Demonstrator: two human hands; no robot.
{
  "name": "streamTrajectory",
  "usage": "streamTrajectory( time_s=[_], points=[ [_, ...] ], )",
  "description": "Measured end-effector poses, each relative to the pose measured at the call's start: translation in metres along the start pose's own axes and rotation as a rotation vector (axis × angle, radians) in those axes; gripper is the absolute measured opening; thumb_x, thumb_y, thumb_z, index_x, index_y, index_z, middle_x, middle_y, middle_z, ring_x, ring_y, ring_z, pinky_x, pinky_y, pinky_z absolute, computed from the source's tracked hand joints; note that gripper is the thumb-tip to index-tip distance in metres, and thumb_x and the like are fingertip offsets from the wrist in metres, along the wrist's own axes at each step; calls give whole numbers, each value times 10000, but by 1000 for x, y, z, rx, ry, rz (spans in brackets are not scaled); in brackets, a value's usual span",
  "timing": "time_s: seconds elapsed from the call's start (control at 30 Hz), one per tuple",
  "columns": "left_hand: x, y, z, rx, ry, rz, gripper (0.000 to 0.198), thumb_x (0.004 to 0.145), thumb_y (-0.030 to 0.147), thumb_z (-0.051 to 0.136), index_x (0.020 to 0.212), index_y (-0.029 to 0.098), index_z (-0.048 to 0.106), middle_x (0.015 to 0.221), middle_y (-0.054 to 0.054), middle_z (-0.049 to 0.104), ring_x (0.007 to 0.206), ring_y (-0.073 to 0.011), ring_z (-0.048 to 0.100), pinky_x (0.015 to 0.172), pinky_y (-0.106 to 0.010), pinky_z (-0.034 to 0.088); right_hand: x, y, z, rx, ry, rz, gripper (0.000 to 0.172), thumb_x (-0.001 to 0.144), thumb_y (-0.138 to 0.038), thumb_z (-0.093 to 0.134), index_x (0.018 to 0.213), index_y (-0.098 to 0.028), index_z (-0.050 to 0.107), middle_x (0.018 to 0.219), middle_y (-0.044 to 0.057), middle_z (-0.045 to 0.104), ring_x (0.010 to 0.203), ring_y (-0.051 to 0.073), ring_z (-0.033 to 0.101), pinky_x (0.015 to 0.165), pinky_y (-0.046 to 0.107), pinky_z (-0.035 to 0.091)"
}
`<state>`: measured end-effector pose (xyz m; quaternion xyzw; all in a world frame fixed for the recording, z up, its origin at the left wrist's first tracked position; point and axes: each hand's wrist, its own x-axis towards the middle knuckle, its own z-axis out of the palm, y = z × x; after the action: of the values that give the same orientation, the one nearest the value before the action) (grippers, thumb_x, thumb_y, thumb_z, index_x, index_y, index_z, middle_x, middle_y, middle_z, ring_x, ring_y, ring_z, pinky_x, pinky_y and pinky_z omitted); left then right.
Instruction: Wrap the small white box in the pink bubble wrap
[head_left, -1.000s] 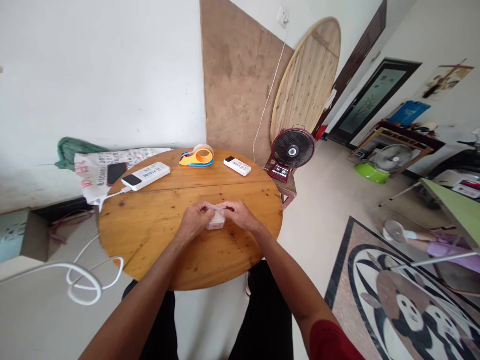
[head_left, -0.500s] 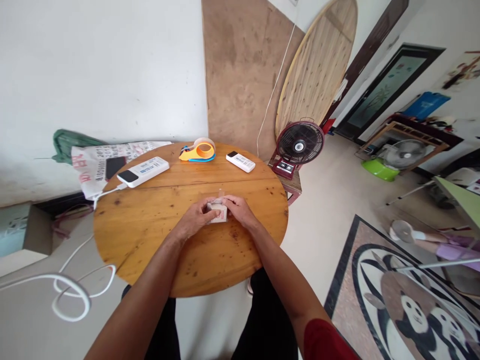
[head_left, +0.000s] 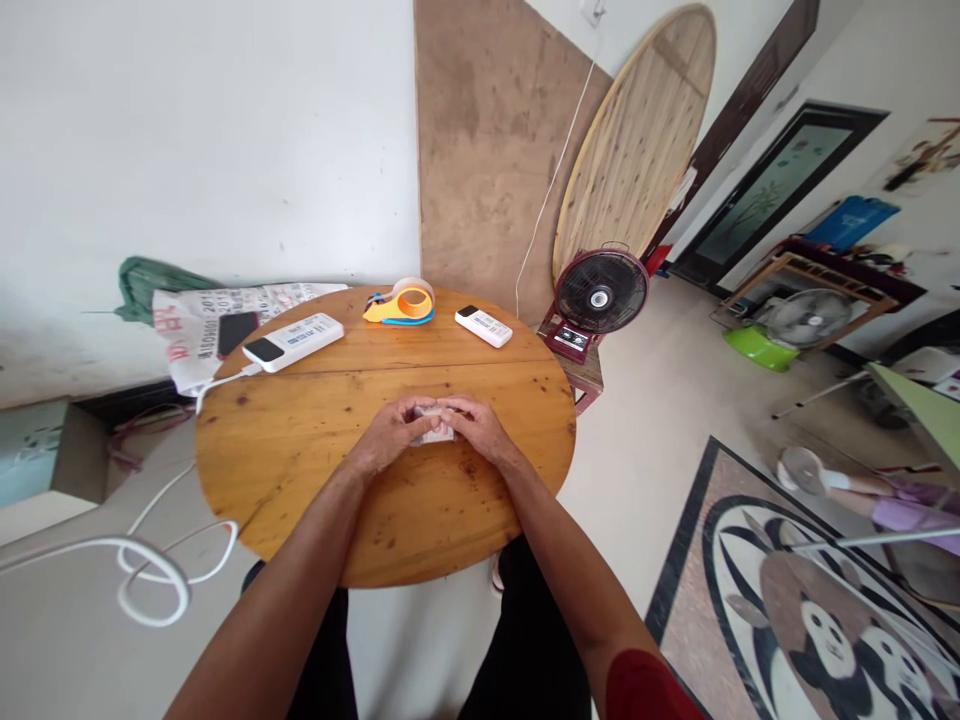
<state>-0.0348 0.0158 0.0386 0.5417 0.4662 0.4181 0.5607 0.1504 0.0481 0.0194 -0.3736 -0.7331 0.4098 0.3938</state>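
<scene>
A small white box [head_left: 437, 436] with faint red print lies low over the wooden table [head_left: 300, 440], between both my hands. My left hand [head_left: 389, 432] is closed around its left side, thumb along the front. From the right, my right hand [head_left: 477, 425] grips the top and right side, its thumb meeting the left one over the box. Fingers hide much of the box. Beyond the hands, an orange and blue tape dispenser [head_left: 409, 303] with a roll of tape stands near the table's far edge.
A white power bank [head_left: 484, 326] lies at the back right, a larger one [head_left: 304, 343] with a white cable at the back left. A dark phone [head_left: 236, 332] rests on a printed sack. Past the right edge stands a fan [head_left: 600, 298] on a stool.
A clear flap that stuck up behind the box is now down or covered. My right hand has closed further over the box, its thumb coming forward. The view has shifted slightly.
</scene>
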Motion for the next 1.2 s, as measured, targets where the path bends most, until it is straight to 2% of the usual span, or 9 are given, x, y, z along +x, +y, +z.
streamTrajectory(
  time_s=[0.2,0.33,0.43,0.63,0.73,0.9,1.03,1.2],
  points=[
    [2,-4,0,0,2,-3,587,601,541,758,1034,157,663,792,-20,670,629,-130,542,561,-242,397,-1,8,3,-46,30,-88,312,866,-420,591,1027,-191,727,1071,75,674,1019,180,621,924,299,473],
    [1,-1,0,-5,-27,31,577,613,557,745,1031,167,669,859,-39,698,677,-150,574,574,-252,409,-3,4,6,-110,50,-130,285,893,-357,553,1061,-196,716,1086,82,657,1020,177,613,936,307,472],
    [0,2,1,-6,-20,46,590,615,557,745,1053,170,659,893,-47,707,724,-169,597,594,-262,428,-4,-2,9,-170,116,-146,285,889,-318,541,1077,-188,711,1121,96,642,1053,189,599,965,331,461],
    [2,0,2,-69,12,12,634,565,527,789,1056,157,633,871,-42,706,718,-173,612,626,-274,452,-5,-15,10,-178,225,-49,247,813,-330,629,987,-175,712,1023,83,704,971,202,638,895,316,496],
    [3,-2,2,-98,-13,14,635,564,511,795,1066,160,627,882,-39,703,741,-180,623,659,-285,467,-3,-21,6,-192,217,-36,227,854,-336,578,968,-192,710,991,57,719,938,184,648,879,294,493],
    [5,-6,1,-92,-43,36,647,574,507,786,1094,159,618,884,-40,697,757,-185,629,692,-304,481,8,-30,1,-279,212,-96,212,864,-315,552,899,-204,729,906,33,723,860,167,649,822,272,489],
    [6,-8,2,-69,-15,42,603,575,512,776,1042,159,636,815,-23,685,692,-167,608,635,-282,463,12,-35,-2,-344,148,-72,224,871,-288,534,857,-215,745,844,23,723,793,161,641,753,259,485],
    [5,-7,2,-76,29,25,548,562,499,774,963,147,649,732,6,650,609,-128,549,567,-247,410,6,-43,-1,-424,60,-118,248,894,-278,514,890,-228,757,891,33,729,838,172,648,790,269,485]
  ],
)
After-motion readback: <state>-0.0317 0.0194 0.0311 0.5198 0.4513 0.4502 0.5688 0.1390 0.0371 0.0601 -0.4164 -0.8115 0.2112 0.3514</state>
